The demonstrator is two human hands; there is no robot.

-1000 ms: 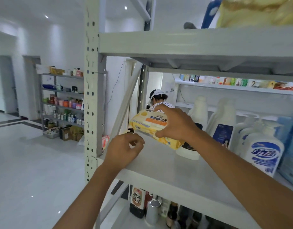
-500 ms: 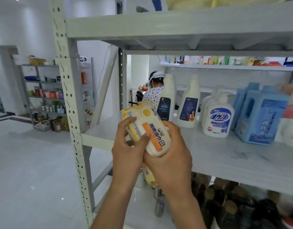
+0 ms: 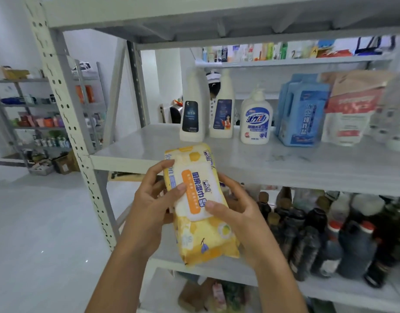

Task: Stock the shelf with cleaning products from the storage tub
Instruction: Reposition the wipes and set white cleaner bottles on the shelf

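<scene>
A yellow pack of wet wipes [image 3: 201,236] with an orange label is held upright in front of the grey metal shelf [image 3: 284,163]. My left hand [image 3: 154,199] grips its left side, thumb on the label. My right hand [image 3: 237,211] holds its right side, thumb on the lid flap. The pack is below and in front of the shelf's front edge, not touching it. On the shelf stand two white bottles [image 3: 192,109], a white pump bottle [image 3: 255,116], blue jugs [image 3: 302,111] and a red-and-white pouch [image 3: 352,109]. The storage tub is not in view.
The shelf's bare left front part [image 3: 136,147] lies just above the pack. A perforated upright post [image 3: 66,109] stands at the left. Dark bottles [image 3: 318,233] crowd the lower shelf. Another stocked rack [image 3: 36,118] stands far left across the white floor.
The pack came off the shelf top and down toward me. My left hand joined my right on it, and the pack turned upright. The view dropped lower.
</scene>
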